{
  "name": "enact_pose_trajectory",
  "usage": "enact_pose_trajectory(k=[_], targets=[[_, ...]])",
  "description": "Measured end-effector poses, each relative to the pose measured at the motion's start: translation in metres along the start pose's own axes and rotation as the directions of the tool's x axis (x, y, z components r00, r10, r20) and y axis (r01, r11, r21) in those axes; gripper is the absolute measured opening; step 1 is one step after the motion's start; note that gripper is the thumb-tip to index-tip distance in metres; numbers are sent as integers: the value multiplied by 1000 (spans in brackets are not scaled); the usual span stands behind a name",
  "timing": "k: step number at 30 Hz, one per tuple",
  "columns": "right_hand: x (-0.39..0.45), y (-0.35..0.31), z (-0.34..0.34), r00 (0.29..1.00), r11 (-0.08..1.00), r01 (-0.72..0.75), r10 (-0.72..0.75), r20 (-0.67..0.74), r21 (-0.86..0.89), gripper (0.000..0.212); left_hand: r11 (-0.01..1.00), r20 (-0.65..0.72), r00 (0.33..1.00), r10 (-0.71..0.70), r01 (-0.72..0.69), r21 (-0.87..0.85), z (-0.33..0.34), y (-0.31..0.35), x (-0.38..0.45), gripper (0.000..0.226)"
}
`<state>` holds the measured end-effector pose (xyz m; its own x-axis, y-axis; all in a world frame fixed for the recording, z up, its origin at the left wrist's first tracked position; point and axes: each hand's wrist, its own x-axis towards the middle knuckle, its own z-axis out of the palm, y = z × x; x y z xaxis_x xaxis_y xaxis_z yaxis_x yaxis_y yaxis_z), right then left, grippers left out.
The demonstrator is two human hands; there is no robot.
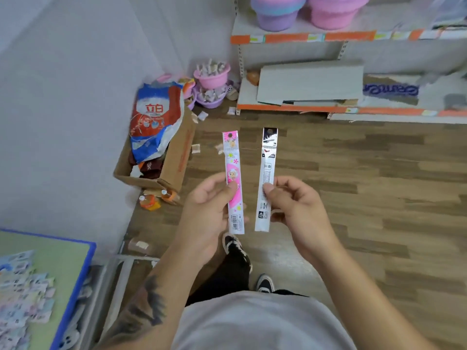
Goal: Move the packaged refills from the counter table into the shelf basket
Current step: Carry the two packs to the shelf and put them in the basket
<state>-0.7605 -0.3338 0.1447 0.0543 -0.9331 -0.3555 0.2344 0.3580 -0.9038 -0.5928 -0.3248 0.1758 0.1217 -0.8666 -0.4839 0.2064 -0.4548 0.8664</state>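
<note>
My left hand (pixel 207 210) pinches a long pink refill packet (pixel 233 157) with cartoon print, held upright over the wooden floor. Beside it, my right hand (pixel 295 208) pinches a silver and black refill packet (pixel 267 157), also upright. The two packets stand side by side, a little apart. At the lower left the counter table (pixel 73 256), green with a blue edge, carries several more small packets (pixel 22 286). Pink and purple baskets (pixel 278 13) stand on the upper shelf at the top.
A cardboard box (pixel 174 160) with a blue and red bag (pixel 154 122) lies on the floor by the wall. Two orange drink bottles (pixel 151 200) lie beside it. Small pink tubs (pixel 211 77) sit in the corner. The low shelf (pixel 290 107) holds flat cardboard.
</note>
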Motion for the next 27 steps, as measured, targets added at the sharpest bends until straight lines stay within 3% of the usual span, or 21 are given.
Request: enact_pose_trajectory(k=[12,18,27], targets=[[119,-82,-99,942,998,40,-55,-332,-52,10,995,296,951,-90,70,77,142,44,168,21],[213,-138,-112,940,991,28,-70,-333,-129,9,997,307,949,-76,67,42,177,114,266,16],[322,-179,-111,914,998,43,-61,-401,-55,10,990,322,941,-108,73,119,224,167,378,15]])
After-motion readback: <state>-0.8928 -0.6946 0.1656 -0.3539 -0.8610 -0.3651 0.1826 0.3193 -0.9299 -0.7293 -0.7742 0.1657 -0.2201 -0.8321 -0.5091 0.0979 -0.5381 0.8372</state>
